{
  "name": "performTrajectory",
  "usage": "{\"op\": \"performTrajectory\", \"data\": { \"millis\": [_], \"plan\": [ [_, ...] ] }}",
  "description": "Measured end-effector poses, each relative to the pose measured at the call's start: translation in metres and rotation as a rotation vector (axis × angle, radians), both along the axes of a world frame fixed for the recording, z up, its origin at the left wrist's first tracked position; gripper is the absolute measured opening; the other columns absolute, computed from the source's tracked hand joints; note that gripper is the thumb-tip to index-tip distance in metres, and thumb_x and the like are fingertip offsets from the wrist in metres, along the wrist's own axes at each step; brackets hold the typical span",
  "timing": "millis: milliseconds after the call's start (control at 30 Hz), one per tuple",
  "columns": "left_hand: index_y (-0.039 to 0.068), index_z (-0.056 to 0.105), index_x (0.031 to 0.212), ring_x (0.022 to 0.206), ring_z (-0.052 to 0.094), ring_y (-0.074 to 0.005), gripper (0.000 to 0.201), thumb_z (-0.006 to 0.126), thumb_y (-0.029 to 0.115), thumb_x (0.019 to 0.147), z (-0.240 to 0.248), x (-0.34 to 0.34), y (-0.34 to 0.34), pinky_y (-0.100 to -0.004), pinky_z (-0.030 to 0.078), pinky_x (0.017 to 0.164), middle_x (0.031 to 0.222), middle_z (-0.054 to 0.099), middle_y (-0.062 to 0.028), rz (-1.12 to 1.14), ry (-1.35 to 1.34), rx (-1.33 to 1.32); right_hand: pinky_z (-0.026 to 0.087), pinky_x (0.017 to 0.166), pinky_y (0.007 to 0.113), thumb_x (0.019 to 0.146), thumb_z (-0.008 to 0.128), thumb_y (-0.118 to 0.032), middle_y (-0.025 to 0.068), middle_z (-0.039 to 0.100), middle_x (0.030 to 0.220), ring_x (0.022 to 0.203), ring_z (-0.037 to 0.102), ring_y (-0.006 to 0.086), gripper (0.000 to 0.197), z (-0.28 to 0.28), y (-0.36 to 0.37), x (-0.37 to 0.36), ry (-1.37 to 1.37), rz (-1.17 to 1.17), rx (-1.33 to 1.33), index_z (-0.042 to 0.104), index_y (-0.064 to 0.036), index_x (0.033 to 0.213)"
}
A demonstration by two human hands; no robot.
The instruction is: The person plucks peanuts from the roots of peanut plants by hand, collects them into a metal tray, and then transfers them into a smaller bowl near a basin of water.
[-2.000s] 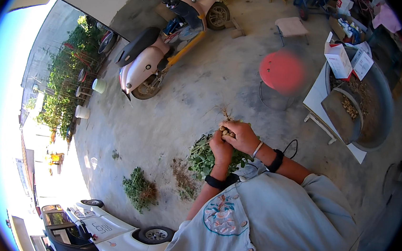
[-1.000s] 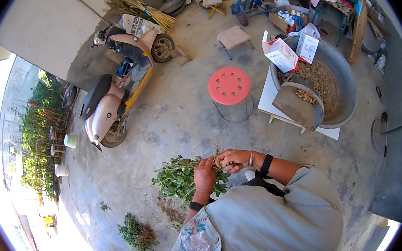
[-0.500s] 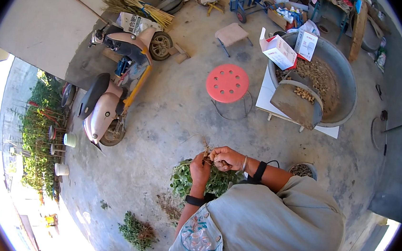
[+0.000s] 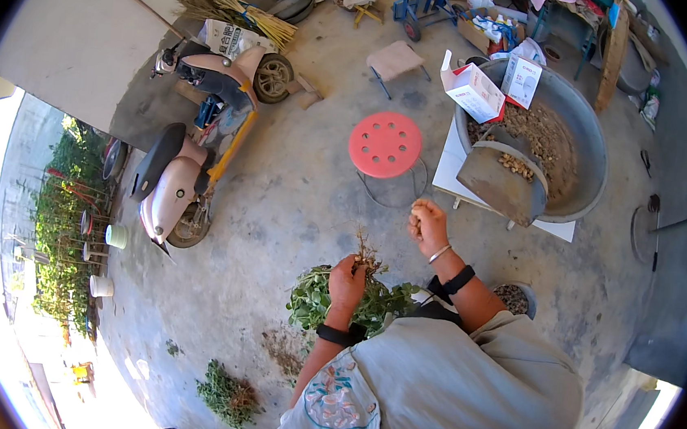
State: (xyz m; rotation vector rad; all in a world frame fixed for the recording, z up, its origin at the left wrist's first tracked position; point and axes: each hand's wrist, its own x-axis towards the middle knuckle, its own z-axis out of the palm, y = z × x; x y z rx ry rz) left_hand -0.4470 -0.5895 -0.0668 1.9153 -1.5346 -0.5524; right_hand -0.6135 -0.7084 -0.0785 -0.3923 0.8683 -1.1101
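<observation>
My left hand [image 4: 345, 284] is closed round the root end of a leafy green peanut plant [image 4: 312, 297]. Tan, stringy roots [image 4: 368, 257] stick up beyond its fingers, while the leaves spread below, over my lap. My right hand [image 4: 427, 226] is raised away from the plant, up and to the right, with its fingers curled together. Whatever lies inside them is too small to make out. Beyond that hand, a big grey basin [image 4: 597, 167] holds brown and tan pods, with a scoop-like container [image 4: 494, 179] resting in it.
A red round stool [image 4: 385, 145] stands ahead, with a low beige stool [image 4: 395, 60] farther off. White boxes [image 4: 477, 91] sit at the basin's rim. A scooter [image 4: 174, 191] is parked left. A bucket of pods [image 4: 514, 297] is by my right side; a plant heap [image 4: 225, 396] lies lower left.
My right hand has left the roots beside my left hand and moved up and right, fingers still closed. My left hand keeps hold of the plant; more root now shows.
</observation>
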Motion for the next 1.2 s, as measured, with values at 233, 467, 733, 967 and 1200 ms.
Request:
{"op": "performTrajectory", "data": {
  "millis": [233,467,733,967,1200],
  "plan": [
    [0.001,0.059,0.093,0.07,0.056,-0.008,0.021,0.06,0.001,0.072,-0.02,0.035,0.018,-0.0226,0.044,0.062,0.078,0.063,-0.0058,0.166,0.374,-0.061,0.03,0.034,0.017,0.08,0.048,-0.016,0.0034,0.048,0.062,0.047,0.044,0.0091,0.005,-0.036,-0.063,-0.159,-0.01,-0.019,0.086,0.047,-0.0108,0.08],
    [0.001,0.059,0.098,0.076,0.054,-0.0058,0.024,0.057,-0.002,0.075,-0.012,0.038,0.009,-0.0198,0.043,0.069,0.085,0.062,-0.0008,0.185,0.621,-0.092,0.04,0.039,0.019,0.08,0.051,-0.012,0.0091,0.053,0.078,0.06,0.054,0.0147,0.009,-0.102,-0.071,-0.228,-0.058,-0.217,0.253,0.045,-0.0052,0.084],
    [0.001,0.06,0.097,0.075,0.054,-0.0054,0.023,0.058,-0.001,0.074,0.0,0.038,0.005,-0.0196,0.043,0.068,0.085,0.061,-0.0007,0.2,0.59,-0.148,0.051,0.053,0.025,0.08,0.055,-0.015,0.0123,0.047,0.102,0.074,0.055,0.0209,0.035,-0.09,-0.097,-0.218,0.364,-0.471,0.252,0.044,-0.0006,0.11],
    [0.0,0.06,0.094,0.068,0.056,-0.0115,0.026,0.063,0.002,0.069,0.028,0.019,0.002,-0.0233,0.044,0.063,0.079,0.062,-0.0085,0.244,0.166,-0.151,0.04,0.05,0.019,0.073,0.057,-0.002,0.0012,0.056,0.069,0.056,0.05,0.0061,0.008,0.0,-0.018,-0.068,0.802,0.049,-0.706,0.057,-0.0005,0.081],
    [0.001,0.061,0.086,0.062,0.056,-0.023,0.023,0.061,0.001,0.063,0.018,0.019,0.011,-0.0294,0.044,0.057,0.071,0.058,-0.0134,0.208,0.089,-0.138,0.044,0.053,0.033,0.068,0.059,-0.008,0.0096,0.049,0.076,0.061,0.053,0.026,0.018,0.065,0.049,0.065,0.826,0.472,-1.475,0.055,-0.0058,0.086]
  ]
}}
